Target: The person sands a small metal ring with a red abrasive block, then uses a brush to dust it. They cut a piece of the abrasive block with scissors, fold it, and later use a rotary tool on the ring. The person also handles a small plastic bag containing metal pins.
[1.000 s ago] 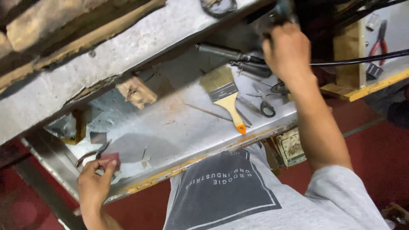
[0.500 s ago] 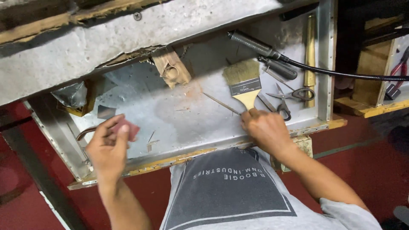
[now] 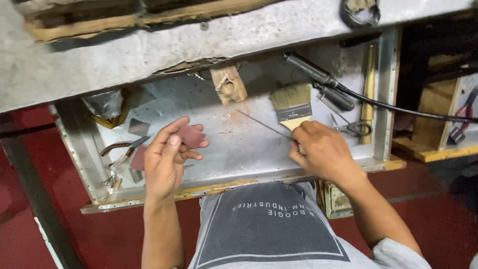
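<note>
My left hand (image 3: 167,159) holds a small reddish-brown square of sandpaper (image 3: 191,135) between thumb and fingers, lifted above the left part of a shallow metal tray (image 3: 239,164). My right hand (image 3: 321,152) is closed on the near end of a thin metal rod (image 3: 261,124) that lies slanting across the tray floor. Just beyond that hand lies a flat paintbrush (image 3: 293,105) with pale bristles, its wooden handle partly hidden by my fingers.
In the tray lie pliers (image 3: 122,147) at the left, a wooden block (image 3: 228,84) at the back, a black corded hand tool (image 3: 318,77), scissors (image 3: 356,128) and a brass bar (image 3: 369,89). A grey concrete ledge (image 3: 149,55) runs above. Red floor lies below.
My left hand has lifted the sandpaper higher and toward the middle. My right hand came down from the corded tool to the tray front and took the thin rod.
</note>
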